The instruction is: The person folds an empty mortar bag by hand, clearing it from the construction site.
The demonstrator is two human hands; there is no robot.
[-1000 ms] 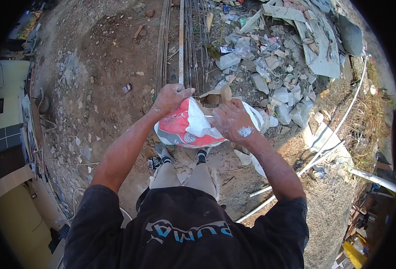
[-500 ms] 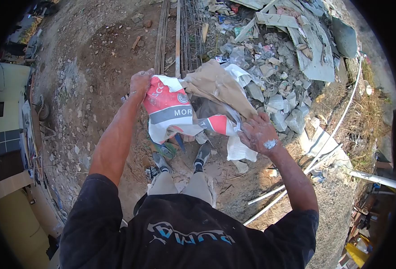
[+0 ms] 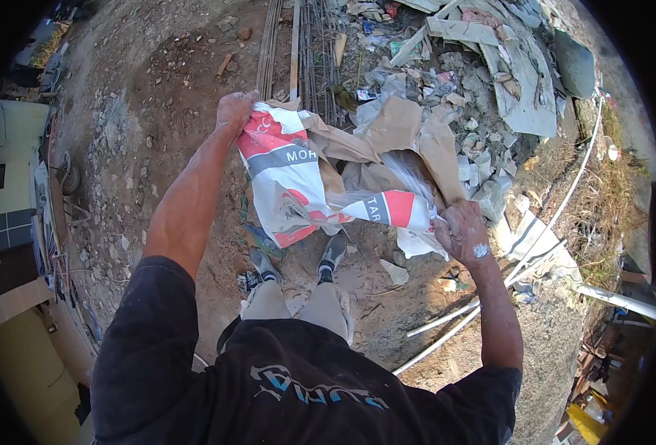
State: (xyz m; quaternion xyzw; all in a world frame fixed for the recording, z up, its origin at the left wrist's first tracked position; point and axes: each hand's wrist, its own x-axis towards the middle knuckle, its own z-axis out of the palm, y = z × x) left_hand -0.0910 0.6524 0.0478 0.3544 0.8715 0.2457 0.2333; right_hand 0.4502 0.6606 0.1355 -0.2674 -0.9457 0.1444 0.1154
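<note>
A torn paper mortar bag (image 3: 280, 174), printed red, white and grey with brown paper and clear plastic inside, is stretched between my two hands above my feet. My left hand (image 3: 235, 113) is closed on its upper left corner. Gripping the right edge, my right hand (image 3: 464, 231) has a whitish smear near the wrist. Between them the bag gapes open, with ragged edges and brown inner layers (image 3: 398, 133) showing. My fingertips are partly hidden by the paper.
Rubble and plastic scraps (image 3: 476, 148) lie in a heap ahead to the right, with a broken sheet (image 3: 525, 96) on it. Long bars (image 3: 317, 52) and wooden strips lie straight ahead. White pipes (image 3: 550, 222) cross the right side. A building wall (image 3: 9, 148) stands at left.
My right hand has moved right and slightly down, pulling the bag wider. Its torn opening has spread, and more brown paper and plastic show. My left hand has barely moved.
</note>
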